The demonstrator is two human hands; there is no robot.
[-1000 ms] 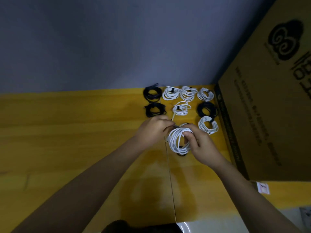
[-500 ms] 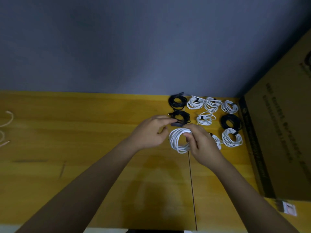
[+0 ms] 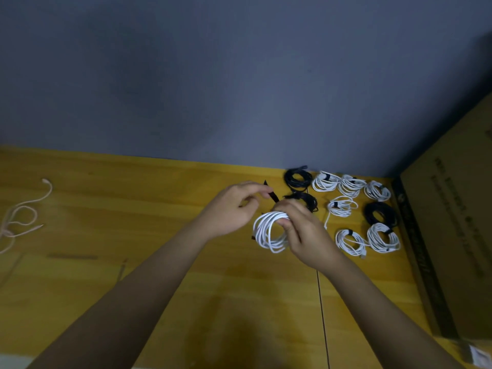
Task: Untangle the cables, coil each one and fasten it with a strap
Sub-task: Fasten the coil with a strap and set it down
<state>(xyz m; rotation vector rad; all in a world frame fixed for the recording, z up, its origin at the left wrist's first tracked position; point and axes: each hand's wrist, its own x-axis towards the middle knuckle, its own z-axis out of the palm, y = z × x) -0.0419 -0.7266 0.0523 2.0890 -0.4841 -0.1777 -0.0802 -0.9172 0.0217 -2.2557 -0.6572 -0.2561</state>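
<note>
A person's right hand grips a coiled white cable above a yellow wooden table; the left hand pinches a black strap just above the coil; strapped coils lie beyond the grip, rightward.

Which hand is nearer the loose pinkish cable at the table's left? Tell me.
Left. The left hand pinches a black strap mid-table, well right of the pinkish cable; the right hand is farther right, gripping the white coil.
</note>
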